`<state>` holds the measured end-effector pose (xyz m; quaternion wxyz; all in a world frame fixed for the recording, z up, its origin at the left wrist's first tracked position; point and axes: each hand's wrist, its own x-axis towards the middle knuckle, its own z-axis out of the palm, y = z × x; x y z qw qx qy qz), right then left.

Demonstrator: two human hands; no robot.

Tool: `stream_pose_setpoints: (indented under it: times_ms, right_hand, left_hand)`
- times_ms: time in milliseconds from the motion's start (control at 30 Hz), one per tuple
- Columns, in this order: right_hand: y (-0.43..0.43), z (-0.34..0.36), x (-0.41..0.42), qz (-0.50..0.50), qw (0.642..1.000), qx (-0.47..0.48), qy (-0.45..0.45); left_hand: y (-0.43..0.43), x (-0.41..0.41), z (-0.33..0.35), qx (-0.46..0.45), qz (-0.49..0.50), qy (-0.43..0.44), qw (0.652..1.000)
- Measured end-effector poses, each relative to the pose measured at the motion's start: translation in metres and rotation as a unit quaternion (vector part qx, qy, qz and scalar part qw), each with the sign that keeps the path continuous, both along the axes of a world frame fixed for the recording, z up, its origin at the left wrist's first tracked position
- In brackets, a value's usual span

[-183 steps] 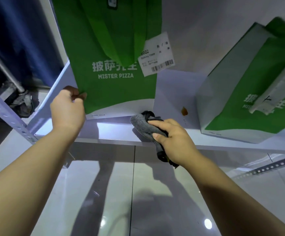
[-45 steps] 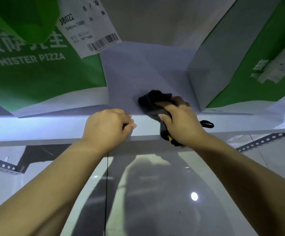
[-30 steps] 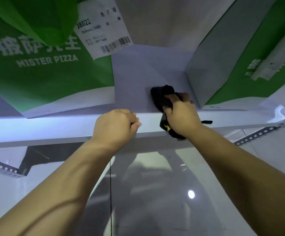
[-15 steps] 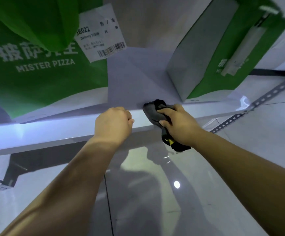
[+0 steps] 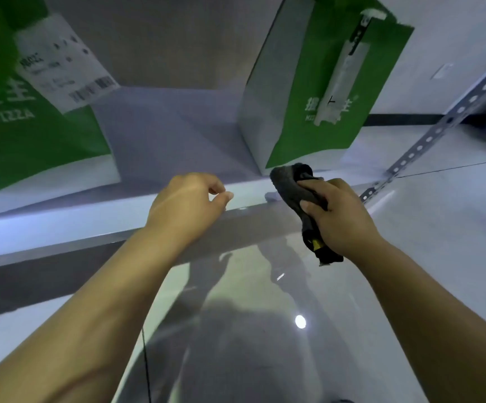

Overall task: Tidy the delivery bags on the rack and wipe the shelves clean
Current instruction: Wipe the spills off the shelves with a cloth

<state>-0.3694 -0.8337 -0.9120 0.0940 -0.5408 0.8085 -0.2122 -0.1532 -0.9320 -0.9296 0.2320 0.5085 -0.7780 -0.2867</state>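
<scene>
Left hand hovers over the front lip of the shelf, fingers loosely curled, thumb near index tip, holding nothing; can't tell if it touches the lip. Right hand grips a dark grey cloth, fingers wrapped round its middle. The bunched top of the cloth sticks up past the thumb at the shelf's front edge, just beside the near corner of the right delivery bag. The cloth's tail hangs below the hand, with a small yellow tag showing.

The right delivery bag is green with a white side and stands upright on the shelf, a long white slip on its front. The left delivery bag, green with "PIZZA" lettering, stands on the same shelf, well apart from it, and carries a white barcode label, blurred. A bare stretch of shelf lies between the bags. A perforated rack upright runs at the right. Glossy tile floor lies below, with a light reflection.
</scene>
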Motion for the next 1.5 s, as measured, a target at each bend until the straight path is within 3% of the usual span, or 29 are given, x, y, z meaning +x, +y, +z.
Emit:
stream_pose_setpoints:
  times_ms: [367, 667, 1033, 1500]
  right_hand:
    - [0.008, -0.006, -0.087, 0.054, 0.998, -0.025, 0.018]
    - [0.004, -0.01, -0.128, 0.036, 0.998, -0.036, 0.027]
    - [-0.006, -0.009, -0.108, 0.04, 0.998, -0.039, -0.005]
    - [-0.028, -0.007, -0.049, 0.091, 0.994, -0.033, -0.056]
  left_hand:
    - [-0.014, -0.116, 0.01, -0.039, 0.074, 0.095, 0.992]
    - [-0.05, -0.168, 0.018, -0.031, 0.139, 0.153, 0.978]
    - [-0.051, -0.15, 0.023, 0.01, 0.208, 0.255, 0.944]
    - [-0.046, -0.054, 0.037, -0.013, 0.276, 0.256, 0.926]
